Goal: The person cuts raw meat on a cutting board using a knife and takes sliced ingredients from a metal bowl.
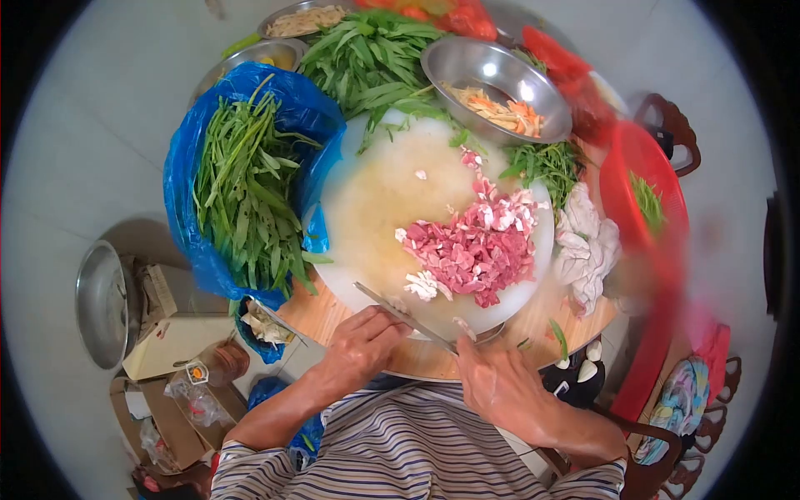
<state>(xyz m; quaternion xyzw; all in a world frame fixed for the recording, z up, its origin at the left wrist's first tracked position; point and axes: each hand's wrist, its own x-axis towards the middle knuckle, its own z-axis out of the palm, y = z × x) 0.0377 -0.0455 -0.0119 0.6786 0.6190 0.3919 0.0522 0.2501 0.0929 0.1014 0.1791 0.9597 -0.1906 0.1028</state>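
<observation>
A large round white cutting board (367, 208) carries a heap of chopped pink-red meat (475, 250) with bits of white fat (425, 285) around it. At the board's near edge, my right hand (504, 379) grips a knife (400, 312), its blade slanting up and left, seen nearly edge-on. My left hand (362, 346) is closed, fingertips curled against the near side of the blade; what they pinch, if anything, is hidden. A small pale piece (464, 328) shows beside my right index finger.
Leafy greens (246, 192) fill a blue plastic bag (183, 175) at the left; more greens (362, 58) lie behind. A steel bowl (533, 87) of shredded vegetables overhangs the board's far edge. To the right are a crumpled cloth (587, 250) and a red basket (621, 179).
</observation>
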